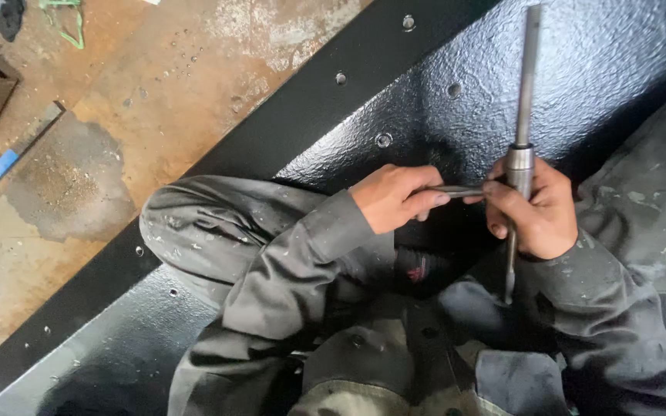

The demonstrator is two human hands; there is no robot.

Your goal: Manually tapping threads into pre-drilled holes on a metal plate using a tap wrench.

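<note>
Our left hand point(391, 197) grips the crossbar point(456, 189) at nine o'clock of the tap wrench point(519, 166) our right hand point(537, 214) clasps; uneven force could snap it.

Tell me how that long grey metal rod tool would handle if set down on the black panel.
The rod tool looks like solid steel, so probably stiff and heavy for its width. Its round shaft would likely roll on the black painted panel. The right hand grips its thicker collar; the smooth shaft may be slippery.

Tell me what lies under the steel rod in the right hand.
Under the steel rod lies black painted metal plate with bolt holes. The right hand covers the rod's middle section.
</note>
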